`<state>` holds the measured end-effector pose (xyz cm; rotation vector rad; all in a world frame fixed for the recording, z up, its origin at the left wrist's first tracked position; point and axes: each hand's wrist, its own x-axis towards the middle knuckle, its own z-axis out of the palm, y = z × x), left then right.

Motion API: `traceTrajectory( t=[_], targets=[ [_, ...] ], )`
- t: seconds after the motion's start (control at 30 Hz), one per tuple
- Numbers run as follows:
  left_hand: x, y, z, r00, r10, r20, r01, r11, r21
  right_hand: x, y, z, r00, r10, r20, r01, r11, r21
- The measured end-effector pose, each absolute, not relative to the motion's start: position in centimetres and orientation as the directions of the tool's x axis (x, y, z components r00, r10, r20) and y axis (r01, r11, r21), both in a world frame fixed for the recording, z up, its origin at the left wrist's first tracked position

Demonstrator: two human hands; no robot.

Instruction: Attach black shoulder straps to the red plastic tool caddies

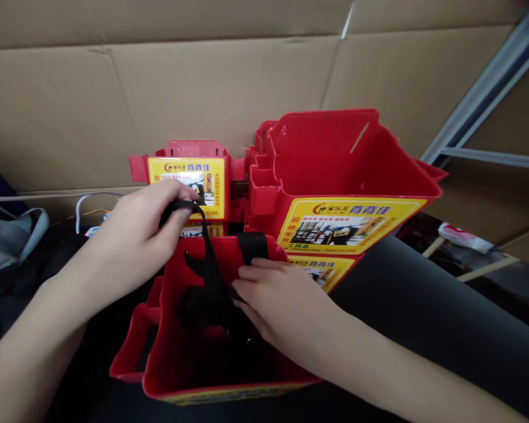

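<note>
A red plastic box (189, 358) with a yellow label sits on my lap, its open top facing me. A black strap (209, 252) runs from the box's far rim down into it. My left hand (136, 235) pinches the strap's upper loop above the far rim. My right hand (277, 305) reaches inside the box with fingers together on the strap's lower part, close to the rim where the strap folds over (252, 245).
Stacked red boxes (344, 182) with yellow labels stand just behind, and another red box (187, 173) at the back left. A cardboard wall (158, 88) closes the rear. Wires (88, 202) and a grey item (9, 235) lie at left; a metal frame (480, 94) at right.
</note>
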<state>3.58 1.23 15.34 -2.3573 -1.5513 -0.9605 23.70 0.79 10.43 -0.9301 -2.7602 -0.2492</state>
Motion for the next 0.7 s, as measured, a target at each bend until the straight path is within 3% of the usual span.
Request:
traceTrajectory(
  t=[0.1, 0.2, 0.3, 0.4, 0.47, 0.53, 0.6, 0.7],
  targets=[
    [2.5, 1.1, 15.4, 0.265, 0.779, 0.569, 0.914, -0.391, 0.11, 23.9, 1.1, 11.3, -0.711, 0.62, 0.331, 0.608, 0.779, -0.153],
    [1.4, 0.4, 15.3, 0.492, 0.751, 0.441, 0.84, -0.542, -0.014, 24.1, 1.5, 11.9, -0.623, 0.652, 0.432, 0.538, 0.758, -0.368],
    [1.7, -0.8, 15.3, 0.687, 0.652, 0.321, 0.701, -0.711, -0.056, 24.0, 1.6, 11.8, -0.505, 0.666, 0.549, 0.523, 0.742, -0.419],
    [3.1, -1.4, 15.5, 0.726, 0.597, 0.342, 0.644, -0.764, -0.034, 23.9, 1.3, 11.5, -0.357, 0.666, 0.655, 0.628, 0.691, -0.36],
    [4.0, -1.2, 15.6, 0.663, 0.612, 0.431, 0.676, -0.737, 0.006, 23.9, 0.9, 11.4, -0.324, 0.668, 0.67, 0.681, 0.656, -0.325],
    [4.5, -0.8, 15.6, 0.495, 0.652, 0.574, 0.747, -0.657, 0.101, 23.9, 0.3, 11.5, -0.371, 0.689, 0.623, 0.689, 0.654, -0.313],
    [4.6, -0.5, 15.5, 0.256, 0.66, 0.706, 0.756, -0.592, 0.279, 24.0, -0.2, 11.8, -0.479, 0.721, 0.502, 0.651, 0.675, -0.348],
    [4.6, -0.3, 15.4, -0.029, 0.68, 0.733, 0.635, -0.554, 0.539, 24.1, -0.9, 12.3, -0.637, 0.72, 0.275, 0.58, 0.683, -0.443]
  ],
)
